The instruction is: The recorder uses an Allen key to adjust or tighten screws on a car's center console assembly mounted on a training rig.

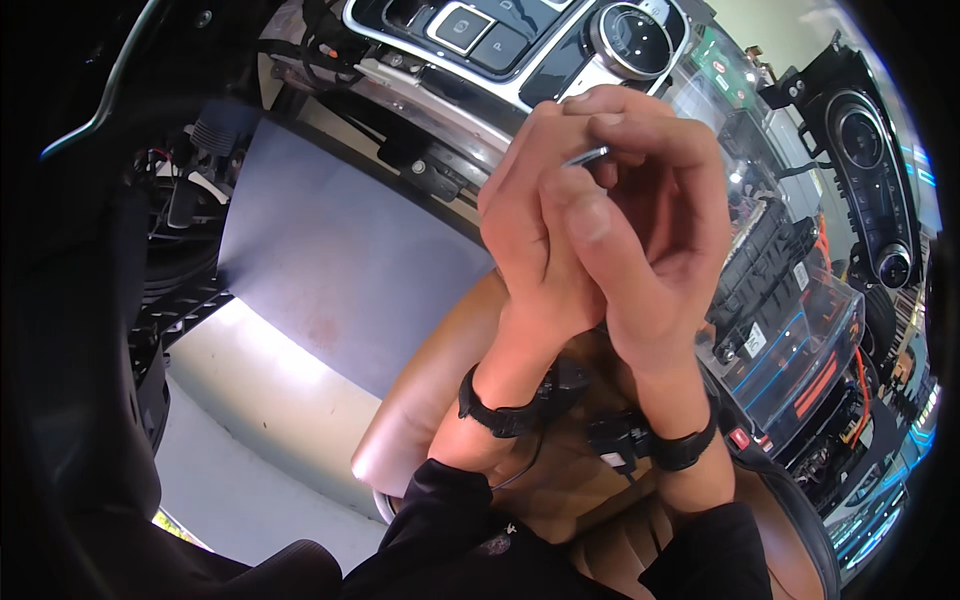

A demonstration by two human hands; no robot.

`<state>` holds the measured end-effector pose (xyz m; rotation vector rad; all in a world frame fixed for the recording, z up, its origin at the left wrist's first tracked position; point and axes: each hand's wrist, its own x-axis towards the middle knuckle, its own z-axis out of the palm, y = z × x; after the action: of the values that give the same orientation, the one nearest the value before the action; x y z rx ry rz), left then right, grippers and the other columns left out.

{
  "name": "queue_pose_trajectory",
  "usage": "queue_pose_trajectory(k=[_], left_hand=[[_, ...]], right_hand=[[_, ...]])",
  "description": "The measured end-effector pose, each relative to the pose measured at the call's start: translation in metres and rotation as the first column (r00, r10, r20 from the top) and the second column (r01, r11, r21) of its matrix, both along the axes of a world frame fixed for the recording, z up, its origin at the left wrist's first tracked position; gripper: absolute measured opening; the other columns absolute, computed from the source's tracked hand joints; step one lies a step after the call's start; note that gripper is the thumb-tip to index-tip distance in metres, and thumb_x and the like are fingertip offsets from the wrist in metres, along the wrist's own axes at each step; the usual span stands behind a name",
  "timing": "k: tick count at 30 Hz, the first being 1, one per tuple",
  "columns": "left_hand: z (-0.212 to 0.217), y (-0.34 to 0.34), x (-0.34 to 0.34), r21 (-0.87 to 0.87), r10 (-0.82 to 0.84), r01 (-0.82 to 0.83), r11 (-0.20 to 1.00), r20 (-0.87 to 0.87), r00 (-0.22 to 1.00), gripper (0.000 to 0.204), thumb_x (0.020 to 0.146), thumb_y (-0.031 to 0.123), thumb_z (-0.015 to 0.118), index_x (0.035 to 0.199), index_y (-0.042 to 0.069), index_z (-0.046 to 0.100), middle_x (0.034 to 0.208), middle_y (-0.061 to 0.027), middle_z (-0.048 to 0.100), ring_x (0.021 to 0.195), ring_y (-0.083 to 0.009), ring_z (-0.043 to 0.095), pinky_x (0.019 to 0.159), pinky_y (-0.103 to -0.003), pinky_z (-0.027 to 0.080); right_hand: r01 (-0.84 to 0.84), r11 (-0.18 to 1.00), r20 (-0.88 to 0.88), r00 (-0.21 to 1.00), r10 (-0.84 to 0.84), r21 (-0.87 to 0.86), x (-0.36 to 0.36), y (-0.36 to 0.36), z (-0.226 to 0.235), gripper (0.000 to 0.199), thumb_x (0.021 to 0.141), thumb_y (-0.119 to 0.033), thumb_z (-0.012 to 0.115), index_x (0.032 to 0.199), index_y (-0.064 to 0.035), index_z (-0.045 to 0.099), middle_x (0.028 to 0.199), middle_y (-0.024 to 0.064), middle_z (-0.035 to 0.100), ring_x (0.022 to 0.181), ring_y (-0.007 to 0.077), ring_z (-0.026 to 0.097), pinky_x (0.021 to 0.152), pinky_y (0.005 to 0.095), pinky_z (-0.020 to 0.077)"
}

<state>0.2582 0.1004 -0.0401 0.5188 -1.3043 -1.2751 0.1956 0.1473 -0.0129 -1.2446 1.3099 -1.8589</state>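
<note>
My left hand (pixel 530 220) and my right hand (pixel 665 250) are raised together in front of the gear console. A small, thin metal piece (pixel 587 157) shows its end between the left thumb and curled fingers; the rest of it is hidden, so its kind is unclear. The right hand curves round beside it, its thumb lying against the left hand and its fingertips bent over the top. Whether the right fingers also grip the metal piece is hidden. Each wrist wears a black strap (pixel 500 415).
Ahead is the gear console (pixel 495 45) with buttons and a round dial (pixel 635 40). A grey panel (pixel 330 260) lies to the left. Brown seat padding (pixel 430 370) is below my arms. At right stand a clear box (pixel 800 350) with orange cables and an upright control panel (pixel 865 150).
</note>
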Motion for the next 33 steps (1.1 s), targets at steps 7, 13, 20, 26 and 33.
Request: queue_pose_trajectory(k=[7,13,20,26,33], left_hand=[[-0.006,-0.003,0.002,-0.034,-0.029,0.026,0.999,-0.078,0.997,0.052,0.105,0.04,0.041,0.099,-0.004,0.066,0.087,-0.0096,0.062,0.069,-0.0148,0.055,0.061,-0.027,0.044],[0.007,0.001,0.002,-0.014,-0.029,0.031,0.999,0.088,0.996,0.019,0.1,0.008,0.053,0.1,-0.006,0.065,0.093,-0.0101,0.063,0.077,-0.0127,0.056,0.071,-0.026,0.045],[0.025,-0.004,0.013,-0.267,0.115,-0.143,0.953,-0.119,0.986,0.021,0.104,0.01,0.051,0.113,-0.005,0.061,0.098,-0.0132,0.067,0.087,-0.017,0.062,0.083,-0.03,0.051],[0.01,-0.027,0.04,0.399,0.45,-0.352,0.846,-0.184,0.874,0.025,0.104,0.014,0.054,0.117,-0.007,0.058,0.104,-0.0108,0.063,0.095,-0.0179,0.058,0.092,-0.033,0.049],[-0.022,-0.043,0.101,0.496,0.49,-0.451,0.742,0.057,0.87,0.024,0.103,0.014,0.055,0.116,-0.007,0.057,0.097,-0.0099,0.061,0.093,-0.0167,0.057,0.088,-0.034,0.05]], right_hand=[[0.187,0.941,0.206,0.946,-0.25,0.281,-0.04,0.026,0.006,0.019,0.097,-0.005,0.058,0.112,0.0056,0.062,0.102,0.0076,0.066,0.094,0.0124,0.062,0.085,0.0252,0.0486],[0.16,0.93,0.052,0.981,-0.187,0.33,-0.039,0.033,0.003,0.016,0.098,-0.008,0.059,0.106,0.0032,0.065,0.089,0.0045,0.066,0.081,0.0094,0.06,0.074,0.0247,0.0496],[0.17,0.937,0.145,0.964,-0.223,0.306,-0.039,0.027,0.004,0.015,0.097,-0.009,0.061,0.101,0.0039,0.067,0.083,0.0036,0.065,0.077,0.0089,0.06,0.072,0.0242,0.0497],[0.164,0.948,0.154,0.965,-0.212,0.273,-0.046,0.03,-0.005,0.014,0.097,-0.007,0.06,0.102,0.005,0.065,0.082,0.0038,0.063,0.075,0.0087,0.058,0.07,0.0228,0.0474],[0.2,0.89,0.213,0.928,-0.306,0.409,-0.024,0.038,0.017,0.014,0.097,-0.008,0.059,0.104,0.0034,0.064,0.08,0.0042,0.058,0.073,0.0089,0.051,0.07,0.0219,0.0425]])
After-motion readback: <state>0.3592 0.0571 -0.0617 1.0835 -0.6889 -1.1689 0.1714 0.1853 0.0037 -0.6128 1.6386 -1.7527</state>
